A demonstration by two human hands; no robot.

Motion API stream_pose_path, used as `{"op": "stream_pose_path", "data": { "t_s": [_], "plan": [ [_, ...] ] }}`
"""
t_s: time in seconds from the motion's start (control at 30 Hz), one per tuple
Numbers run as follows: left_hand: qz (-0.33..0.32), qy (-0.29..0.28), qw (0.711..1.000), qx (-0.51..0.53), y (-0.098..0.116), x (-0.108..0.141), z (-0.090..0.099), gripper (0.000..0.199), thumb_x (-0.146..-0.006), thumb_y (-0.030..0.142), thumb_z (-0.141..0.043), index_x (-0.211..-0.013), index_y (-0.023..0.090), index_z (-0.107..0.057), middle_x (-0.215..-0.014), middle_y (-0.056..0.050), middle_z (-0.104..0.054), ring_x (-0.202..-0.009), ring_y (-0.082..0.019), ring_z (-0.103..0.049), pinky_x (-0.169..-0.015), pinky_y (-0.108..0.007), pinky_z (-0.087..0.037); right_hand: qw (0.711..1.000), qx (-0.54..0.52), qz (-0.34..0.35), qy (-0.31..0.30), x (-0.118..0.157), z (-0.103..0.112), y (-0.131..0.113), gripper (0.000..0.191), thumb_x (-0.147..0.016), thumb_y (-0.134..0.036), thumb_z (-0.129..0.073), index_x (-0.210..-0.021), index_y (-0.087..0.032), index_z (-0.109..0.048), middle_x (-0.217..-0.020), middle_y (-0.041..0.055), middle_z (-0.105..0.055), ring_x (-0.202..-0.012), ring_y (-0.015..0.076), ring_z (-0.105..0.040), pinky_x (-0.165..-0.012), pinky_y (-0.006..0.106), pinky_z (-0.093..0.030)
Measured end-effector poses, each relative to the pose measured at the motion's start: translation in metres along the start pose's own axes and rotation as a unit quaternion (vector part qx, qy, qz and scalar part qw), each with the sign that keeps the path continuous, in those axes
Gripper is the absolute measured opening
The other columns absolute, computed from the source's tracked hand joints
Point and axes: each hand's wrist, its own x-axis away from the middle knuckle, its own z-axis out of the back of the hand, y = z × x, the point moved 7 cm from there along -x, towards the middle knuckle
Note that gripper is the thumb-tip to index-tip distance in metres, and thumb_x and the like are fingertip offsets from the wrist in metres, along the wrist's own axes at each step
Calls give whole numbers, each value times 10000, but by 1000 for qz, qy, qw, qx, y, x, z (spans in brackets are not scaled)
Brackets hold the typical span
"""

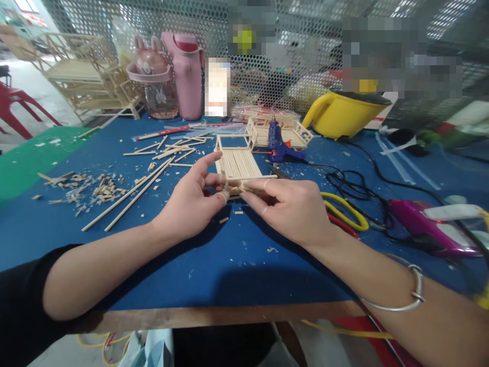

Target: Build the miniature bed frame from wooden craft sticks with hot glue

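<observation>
A small model built of thin wooden sticks stands on the blue table in front of me, with a slatted flat top and a raised frame at its far end. My left hand grips its near left corner between thumb and fingers, the index finger raised along the side. At the near edge, my right hand pinches the stick work with thumb and index finger. My fingertips hide part of that edge. Two tiny stick offcuts lie just below. Behind the model rests a blue glue gun, nozzle up.
Loose sticks and a heap of offcuts lie left. Another stick model is behind the glue gun. At right are a yellow pot, scissors with a yellow handle, black cable and a magenta device.
</observation>
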Motion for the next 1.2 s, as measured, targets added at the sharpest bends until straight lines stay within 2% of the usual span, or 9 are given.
{"op": "stream_pose_path", "data": {
  "t_s": [0.23, 0.53, 0.73, 0.83, 1.0, 1.2],
  "plan": [
    [5, 8, 1000, 6, 1, 0, -1, 733, -680, 53, -619, -1349, 189, -354, -787, 29, -603, -695, -99, -540, -611, -221, -446, 1000, -10, -7, -1, 0, -8, 2, 197, -863, -261, -574, -891, -202, -761, -864, 36, -771, -748, 180, -718, -657, 259, -521],
    [-23, 18, 999, -27, 5, -1, -2, 655, -729, 130, -661, -1315, 175, -375, -767, 32, -586, -698, -106, -534, -643, -249, -440, 998, -53, -10, 23, 1, -12, 4, 184, -871, -234, -579, -949, -217, -744, -911, 19, -769, -782, 177, -724, -704, 269, -546],
    [-27, 22, 998, -55, 3, -4, -2, 650, -746, 133, -654, -1331, 167, -372, -756, 27, -596, -681, -107, -544, -658, -261, -441, 993, -116, -31, 0, 0, -16, 8, 194, -877, -247, -588, -1002, -248, -736, -977, 4, -759, -822, 159, -719, -741, 257, -536],
    [-22, 34, 997, -65, 3, -5, -1, 648, -741, 138, -659, -1325, 167, -380, -760, 25, -608, -666, -107, -553, -652, -261, -445, 992, -112, -48, -6, 0, -17, 9, 192, -870, -247, -589, -987, -237, -741, -960, 14, -762, -791, 162, -716, -718, 260, -528],
    [-10, 33, 997, -64, 5, -3, -2, 664, -733, 130, -656, -1333, 168, -376, -774, 22, -625, -684, -113, -577, -677, -270, -458, 996, -71, -46, 5, 1, -14, 5, 225, -845, -242, -573, -988, -207, -744, -817, 16, -772, -568, 130, -663, -532, 234, -465],
    [-6, 36, 996, -82, 7, -1, -2, 657, -718, 103, -633, -1325, 162, -389, -810, 14, -620, -674, -98, -551, -631, -242, -457, 999, -34, -3, 35, 6, -3, 3, 265, -791, -152, -542, -961, -197, -741, -802, 23, -770, -600, 150, -681, -594, 253, -507]
  ]
}}
